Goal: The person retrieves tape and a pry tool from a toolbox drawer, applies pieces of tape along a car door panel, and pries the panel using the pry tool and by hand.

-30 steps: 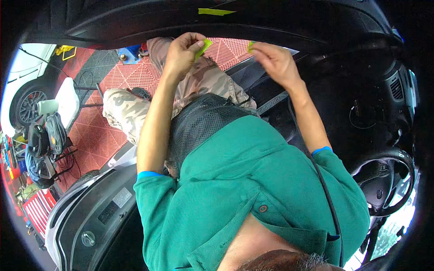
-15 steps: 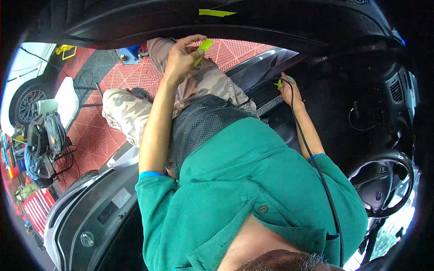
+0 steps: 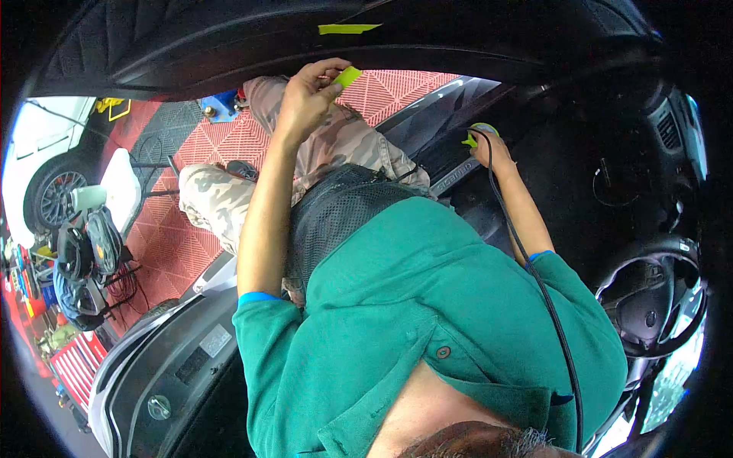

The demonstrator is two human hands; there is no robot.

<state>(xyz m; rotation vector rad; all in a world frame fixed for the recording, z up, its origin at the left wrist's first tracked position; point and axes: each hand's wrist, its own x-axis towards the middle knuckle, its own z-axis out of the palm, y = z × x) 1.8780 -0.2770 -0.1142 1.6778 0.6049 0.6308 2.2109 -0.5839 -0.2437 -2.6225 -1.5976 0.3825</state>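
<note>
My left hand (image 3: 309, 95) is raised just below a dark trim panel (image 3: 229, 53), with a short strip of yellow-green tape (image 3: 347, 77) pinched between thumb and fingers. Another strip of the same tape (image 3: 350, 29) lies flat on the panel above. Lower and to the right, my right hand (image 3: 495, 150) is closed around what looks like a roll of yellow-green tape (image 3: 484, 127), with a loose end sticking out to the left. The roll is mostly hidden by my fingers. A black cable (image 3: 534, 267) loops over that hand and runs back past my shoulder.
A steering wheel (image 3: 649, 305) stands at the right. The car door (image 3: 168, 374) hangs open at lower left. Outside are red floor tiles (image 3: 160, 252), a blue metal piece (image 3: 220, 107), a white chair (image 3: 122, 191), bags (image 3: 107, 237) and a white car's wheel (image 3: 59, 191).
The view has shifted slightly. The strip in my left hand has tilted and shows shorter. More of the roll's rim shows above my right hand.
</note>
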